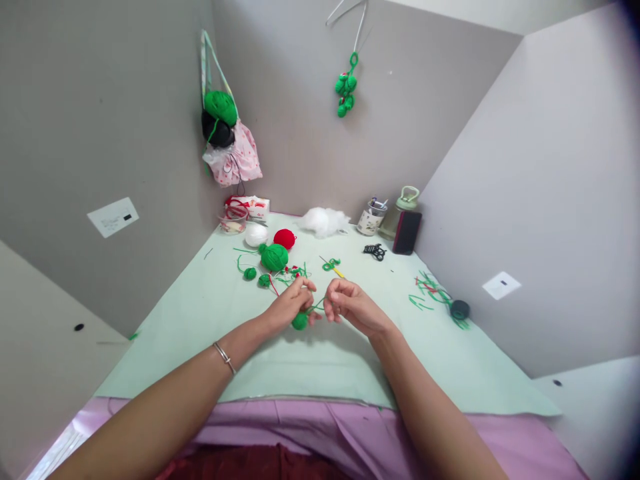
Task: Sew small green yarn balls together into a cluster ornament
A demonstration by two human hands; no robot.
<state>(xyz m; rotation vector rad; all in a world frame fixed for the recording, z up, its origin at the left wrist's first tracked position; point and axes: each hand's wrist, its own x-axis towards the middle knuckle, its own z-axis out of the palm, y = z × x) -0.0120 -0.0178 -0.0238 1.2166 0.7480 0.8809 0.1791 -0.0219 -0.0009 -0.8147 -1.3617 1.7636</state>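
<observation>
Above the middle of the table, my left hand (295, 301) is closed around a small green yarn ball (300, 321). Its fingers curl over the top of the ball. A green yarn strand (317, 307) runs from there across to my right hand (351, 307), whose thumb and forefinger are pinched together on it. Just beyond my hands lies a crochet hook with a yellow handle (339, 273), beside a small green crocheted piece (331, 265). Two little green balls, one of them here (249, 273), rest to the left.
Green (275, 257), red (285, 239) and white (257, 235) yarn balls sit at the back left. White stuffing (324, 222), black scissors (375, 251), a phone (407, 233) and a bottle (393, 220) stand or lie farther back. Yarn scraps (425, 291) and a black roll (459, 309) are at right.
</observation>
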